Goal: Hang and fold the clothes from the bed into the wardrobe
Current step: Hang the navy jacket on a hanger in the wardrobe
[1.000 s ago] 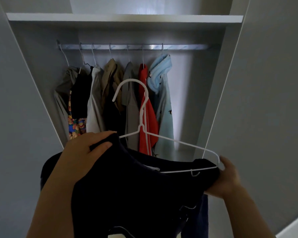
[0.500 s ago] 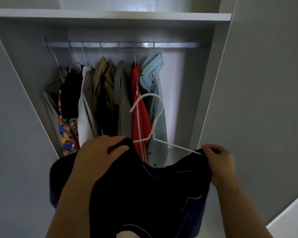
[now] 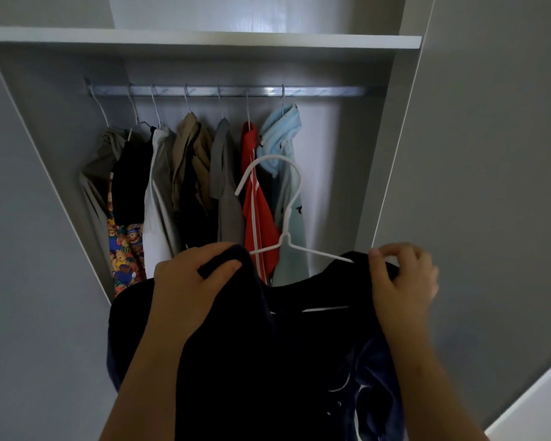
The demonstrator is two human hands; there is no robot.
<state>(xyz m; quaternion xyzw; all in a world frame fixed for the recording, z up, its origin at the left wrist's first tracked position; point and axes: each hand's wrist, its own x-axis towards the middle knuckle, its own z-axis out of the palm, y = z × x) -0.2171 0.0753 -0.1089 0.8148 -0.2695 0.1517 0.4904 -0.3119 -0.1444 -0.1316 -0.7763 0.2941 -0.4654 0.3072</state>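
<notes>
A dark navy garment [image 3: 268,351] hangs in front of me on a white wire hanger [image 3: 285,214], whose hook points up toward the wardrobe rail [image 3: 325,91]. My left hand [image 3: 191,288] grips the garment's left shoulder over the hanger's end. My right hand [image 3: 401,278] pinches the right shoulder fabric at the hanger's other arm. The hook sits well below the rail, in front of the red and light-blue clothes.
Several garments hang on the rail: an olive one [image 3: 97,173], a black one, a white one [image 3: 159,198], a tan one, a grey one, a red one [image 3: 256,214] and a light-blue one [image 3: 287,173]. The rail's right part is bare. A shelf [image 3: 204,38] runs above. An open door [image 3: 490,154] stands at the right.
My right hand has moved up onto the garment's right shoulder, covering the hanger's end. The hanger and garment have shifted right and slightly up toward the rail.
</notes>
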